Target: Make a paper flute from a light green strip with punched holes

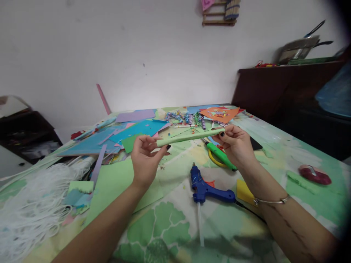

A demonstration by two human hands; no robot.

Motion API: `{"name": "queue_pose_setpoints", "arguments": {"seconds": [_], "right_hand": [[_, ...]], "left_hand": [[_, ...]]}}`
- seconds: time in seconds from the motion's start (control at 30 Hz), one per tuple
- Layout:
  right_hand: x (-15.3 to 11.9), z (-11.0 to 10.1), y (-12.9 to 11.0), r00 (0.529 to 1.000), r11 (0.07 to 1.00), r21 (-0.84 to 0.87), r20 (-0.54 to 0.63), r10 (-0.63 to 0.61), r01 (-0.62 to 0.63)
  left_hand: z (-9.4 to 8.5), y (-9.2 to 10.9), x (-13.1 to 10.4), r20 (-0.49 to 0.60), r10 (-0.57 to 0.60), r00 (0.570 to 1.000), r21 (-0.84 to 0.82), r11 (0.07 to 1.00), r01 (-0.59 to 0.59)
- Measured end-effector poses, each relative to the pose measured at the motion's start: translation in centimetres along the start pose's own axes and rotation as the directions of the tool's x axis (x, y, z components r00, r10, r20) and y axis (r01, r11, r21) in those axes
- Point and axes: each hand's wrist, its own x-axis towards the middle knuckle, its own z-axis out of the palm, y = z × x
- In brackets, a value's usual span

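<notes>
Head view: a narrow green paper strip (189, 136), slightly tilted, is pinched near its ends by the left hand (145, 160) and right hand (237, 144) above the tablecloth (170, 190), apparently being shaped or checked, so the next move calls for even two-handed control.

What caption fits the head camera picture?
Left hand and right hand hold a green strip; a blue glue gun lies nearby.

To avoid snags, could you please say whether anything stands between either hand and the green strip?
Nothing visible does: the left hand and right hand hold the green strip directly, one at each end.
</notes>
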Motion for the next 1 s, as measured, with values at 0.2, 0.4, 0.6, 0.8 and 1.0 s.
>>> {"name": "queue_pose_setpoints", "arguments": {"seconds": [0.2, 0.4, 0.6, 0.8, 1.0], "right_hand": [[-0.1, 0.3, 0.3, 1.000, 1.000, 0.017, 0.013, -0.019, 0.019], [-0.1, 0.2, 0.4, 0.999, 1.000, 0.005, -0.039, 0.010, -0.010], [-0.1, 0.5, 0.3, 0.976, 0.997, 0.027, -0.204, 0.078, -0.074], [-0.1, 0.9, 0.3, 0.953, 0.987, 0.053, -0.256, 0.162, -0.154], [0.2, 1.0, 0.8, 0.940, 0.983, 0.062, -0.287, 0.183, -0.173]], "left_hand": [[-0.4, -0.4, 0.6, -0.035, -0.108, 0.993, -0.060, 0.993, 0.106], [-0.7, -1.0, 1.1, -0.087, -0.318, 0.944, -0.222, 0.930, 0.292], [-0.8, -1.7, 1.2, -0.048, -0.372, 0.927, -0.277, 0.897, 0.346], [-0.7, -1.9, 1.3, -0.058, -0.361, 0.931, -0.273, 0.903, 0.333], [-0.8, -2.9, 1.4, -0.062, -0.352, 0.934, -0.264, 0.908, 0.324]]}}
